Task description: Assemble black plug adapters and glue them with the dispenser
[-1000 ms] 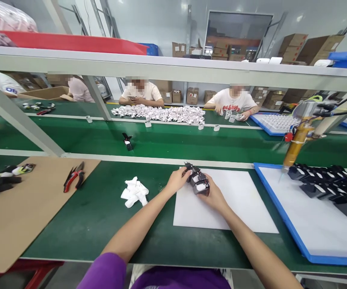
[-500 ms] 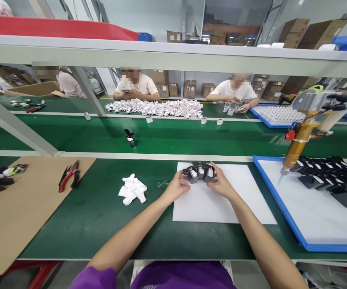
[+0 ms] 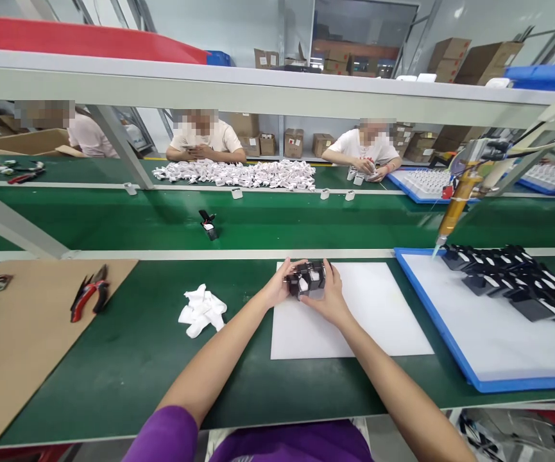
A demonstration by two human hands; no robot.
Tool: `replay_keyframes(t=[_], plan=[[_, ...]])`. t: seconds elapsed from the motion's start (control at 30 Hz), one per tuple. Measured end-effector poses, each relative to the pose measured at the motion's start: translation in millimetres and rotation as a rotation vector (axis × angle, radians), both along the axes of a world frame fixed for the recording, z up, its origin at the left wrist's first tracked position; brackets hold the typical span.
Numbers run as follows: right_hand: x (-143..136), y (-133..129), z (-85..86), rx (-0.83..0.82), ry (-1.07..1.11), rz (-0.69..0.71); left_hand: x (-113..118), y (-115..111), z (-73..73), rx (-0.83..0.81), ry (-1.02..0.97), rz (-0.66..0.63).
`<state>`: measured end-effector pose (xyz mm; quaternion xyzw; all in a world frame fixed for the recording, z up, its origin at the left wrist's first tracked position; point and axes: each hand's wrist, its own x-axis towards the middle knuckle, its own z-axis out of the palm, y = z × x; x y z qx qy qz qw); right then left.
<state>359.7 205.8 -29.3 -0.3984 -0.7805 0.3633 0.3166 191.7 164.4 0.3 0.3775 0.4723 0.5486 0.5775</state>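
Head view: we hold black parts (image 3: pixel 307 278) between left hand (image 3: pixel 277 289) and right hand (image 3: pixel 330 296), fingers clamped on them, long axis running nine to three o'clock above the white sheet (image 3: pixel 378 314).

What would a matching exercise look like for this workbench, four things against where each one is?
Things:
1. pliers
2. crumpled white cloth
3. black parts
4. row of black pieces

Places:
A. on the blue-rimmed tray
B. on the brown cardboard sheet
C. between the left hand and right hand, over the white sheet
D. on the green mat, left of the white sheet

Pairs: 1-B, 2-D, 3-C, 4-A
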Motion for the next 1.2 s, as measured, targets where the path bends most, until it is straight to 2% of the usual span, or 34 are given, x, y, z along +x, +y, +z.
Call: replay_keyframes(t=[0.2, 0.4, 0.5, 0.73, 0.83, 0.93, 1.03, 1.07, 1.13, 1.2], plan=[[-5.8, -11.4, 5.6, 0.079, -0.023, 0.026, 2.9, -6.4, -2.4, -0.006, -0.007, 0.004], [-7.9, -2.0, 5.7, 0.053, -0.031, 0.013, -1.8, -9.9, -0.5, -0.011, 0.064, -0.065], [-10.7, 3.7, 9.7, 0.044, -0.060, -0.012, -3.0, -9.5, 0.9, 0.026, 0.091, -0.058], [-18.5, 21.9, 20.0, 0.133, -0.102, -0.083, -9.3, 0.3, 13.8, -0.100, 0.106, -0.041], [-6.9, 18.4, 23.8, 0.135, -0.097, -0.069, -5.9, -0.6, 18.5, -0.115, 0.078, -0.070], [36.1, 8.3, 30.4, 0.112, -0.013, -0.004, -2.3, 0.5, 16.8, -0.091, -0.027, -0.168], [115.3, 0.4, 38.1, 0.175, 0.065, 0.000, -2.0, 4.7, 8.9, -0.096, -0.078, -0.202], [147.2, 1.0, 40.2, 0.204, 0.050, -0.062, -2.6, 6.3, 5.8, -0.108, -0.089, -0.195], [213.3, 10.4, 42.6, 0.205, -0.024, -0.325, -4.3, 8.7, 0.8, -0.131, -0.105, -0.179], [275.4, 31.6, 43.0, 0.190, -0.051, -0.493, -5.6, 10.0, -1.3, -0.155, -0.114, -0.170]])
